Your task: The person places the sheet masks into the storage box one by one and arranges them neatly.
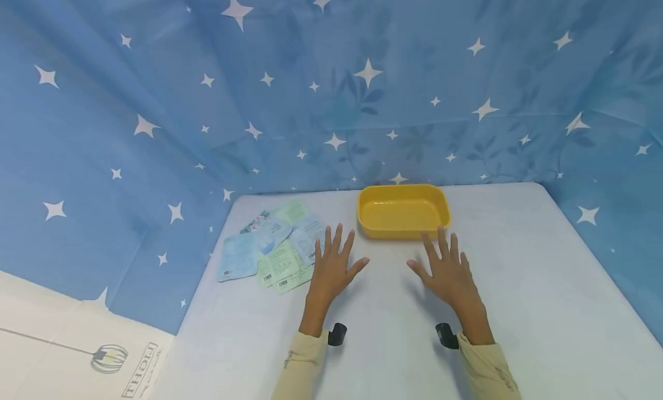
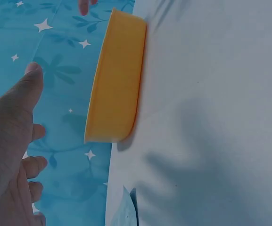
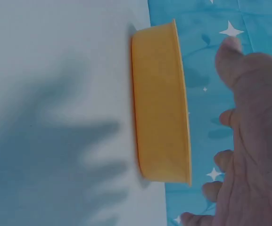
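Both hands hover over the white table with fingers spread and hold nothing. My left hand (image 1: 331, 271) is just right of a loose pile of flat packets (image 1: 282, 247), light blue and pale green, some with barcodes. The right hand (image 1: 449, 278) hovers in front of a yellow rectangular tub (image 1: 404, 234), its fingertips overlapping the near rim in the head view. No contact with the tub shows in the right wrist view, where the tub (image 3: 159, 103) stands apart from the fingers. The left wrist view shows the tub (image 2: 117, 80) and the tip of one packet (image 2: 125, 212).
A blue cloth with white stars (image 1: 331, 89) hangs behind and to the sides of the white table (image 1: 383, 342). At lower left, a pale surface (image 1: 67, 342) bears a printed lamp and lettering. A black band piece sits at each wrist.
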Tool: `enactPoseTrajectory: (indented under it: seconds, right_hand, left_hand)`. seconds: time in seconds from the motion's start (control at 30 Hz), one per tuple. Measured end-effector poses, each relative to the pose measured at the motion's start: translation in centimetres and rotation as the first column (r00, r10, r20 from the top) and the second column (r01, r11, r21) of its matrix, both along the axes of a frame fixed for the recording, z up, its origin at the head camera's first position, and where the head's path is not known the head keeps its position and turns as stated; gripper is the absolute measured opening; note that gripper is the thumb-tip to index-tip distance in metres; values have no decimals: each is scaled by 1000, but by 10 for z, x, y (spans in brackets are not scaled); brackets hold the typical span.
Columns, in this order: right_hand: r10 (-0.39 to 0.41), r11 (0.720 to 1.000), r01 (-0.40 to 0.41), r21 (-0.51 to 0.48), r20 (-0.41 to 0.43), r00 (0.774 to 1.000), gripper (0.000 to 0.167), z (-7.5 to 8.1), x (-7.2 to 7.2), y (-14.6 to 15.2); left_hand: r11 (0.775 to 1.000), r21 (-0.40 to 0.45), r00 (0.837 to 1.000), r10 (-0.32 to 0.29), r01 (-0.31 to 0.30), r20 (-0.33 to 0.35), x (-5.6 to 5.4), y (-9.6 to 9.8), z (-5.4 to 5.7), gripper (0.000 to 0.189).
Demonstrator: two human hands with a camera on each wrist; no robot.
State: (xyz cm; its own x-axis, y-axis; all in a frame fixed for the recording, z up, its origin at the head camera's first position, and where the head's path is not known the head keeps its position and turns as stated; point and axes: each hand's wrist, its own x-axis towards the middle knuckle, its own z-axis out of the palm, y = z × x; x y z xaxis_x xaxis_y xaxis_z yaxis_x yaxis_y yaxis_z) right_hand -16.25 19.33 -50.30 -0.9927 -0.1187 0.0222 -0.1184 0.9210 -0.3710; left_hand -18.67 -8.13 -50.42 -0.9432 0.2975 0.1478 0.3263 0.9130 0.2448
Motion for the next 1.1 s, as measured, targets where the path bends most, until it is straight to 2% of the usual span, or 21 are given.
enactPoseTrajectory:
  seconds: [0.13,0.23,0.37,0.57,0.63,0.67,0.77,0.83,0.87,0.97,1.1]
  right_hand:
    - [-24,998,28,-51,70,997,84,-6,8,0]
    - [-50,995,57,-87,81,995,73,-13,16,-3]
    - [-82,982,89,-166,51,995,55,-23,24,-6]
    - [-145,955,156,-253,59,988,44,-31,26,-3]
    - [-160,947,167,-275,48,986,42,-35,26,-1]
    - [-169,940,172,-293,36,985,41,-37,26,0]
    - [-201,922,185,-341,-13,979,37,-43,21,6]
    - [-234,906,207,-369,-31,972,35,-44,14,11]
    - [-251,896,222,-384,-28,968,36,-45,9,14]
    - [-304,866,295,-404,44,952,42,-43,-8,23]
    - [-351,785,403,-470,199,915,54,-36,-32,34]
  left_hand:
    - [999,48,1000,-13,12,28,8,-2,-3,75]
    - [992,126,999,-29,24,39,15,-7,-11,63]
    - [967,254,998,-21,5,61,24,-13,-24,42]
    - [923,378,995,41,-74,93,37,-20,-40,27]
    - [895,431,990,61,-111,127,43,-24,-47,24]
    - [873,470,986,63,-128,153,46,-26,-50,22]
    - [797,578,972,49,-176,229,52,-34,-56,21]
    - [743,642,966,21,-188,259,53,-40,-58,21]
    - [724,662,963,14,-195,268,54,-43,-58,21]
    - [685,694,957,17,-221,288,57,-51,-57,21]
    - [662,699,949,58,-269,310,63,-60,-58,22]
